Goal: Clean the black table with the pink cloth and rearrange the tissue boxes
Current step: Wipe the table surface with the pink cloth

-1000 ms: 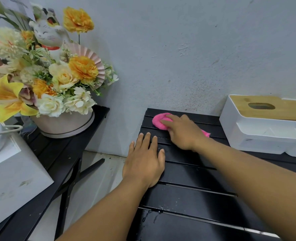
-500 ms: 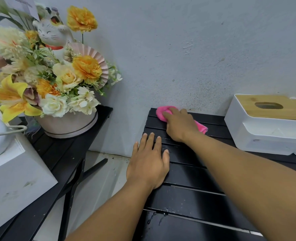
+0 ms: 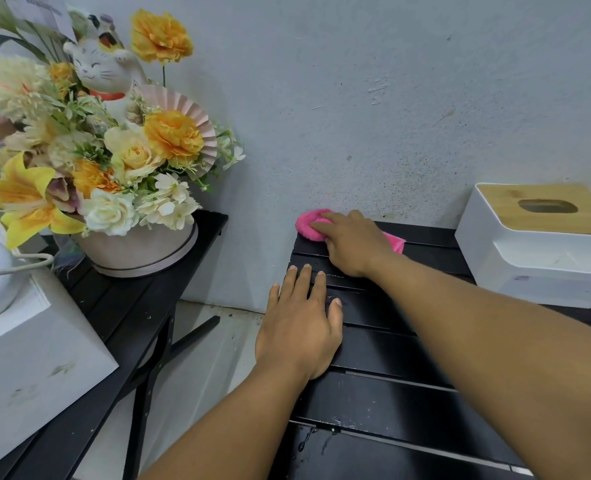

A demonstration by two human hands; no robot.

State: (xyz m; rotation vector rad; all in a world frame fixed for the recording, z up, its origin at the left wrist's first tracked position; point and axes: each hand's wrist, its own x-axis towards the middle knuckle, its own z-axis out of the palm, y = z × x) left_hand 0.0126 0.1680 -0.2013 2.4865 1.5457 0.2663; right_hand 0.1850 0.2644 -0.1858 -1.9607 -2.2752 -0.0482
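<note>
The pink cloth [image 3: 309, 224] lies bunched at the far left corner of the black slatted table [image 3: 391, 403], right against the wall. My right hand [image 3: 354, 245] lies on top of it, fingers stretched over the cloth and pressing it down; a pink corner sticks out to the right of the hand. Flat on the slats at the table's left edge rests my left hand [image 3: 301, 327], fingers straight and holding nothing. A white tissue box with a wooden lid [image 3: 529, 258] stands at the table's far right, next to the wall.
A second black table [image 3: 127, 306] on the left carries a flower arrangement [image 3: 114, 168] with a cat figurine and a white box [image 3: 27, 358]. Between the two tables is a gap of bare floor [image 3: 211, 358]. The grey wall closes the back.
My right hand has slid the pink cloth farther back into the table's far left corner by the wall. The left hand has stayed flat in place.
</note>
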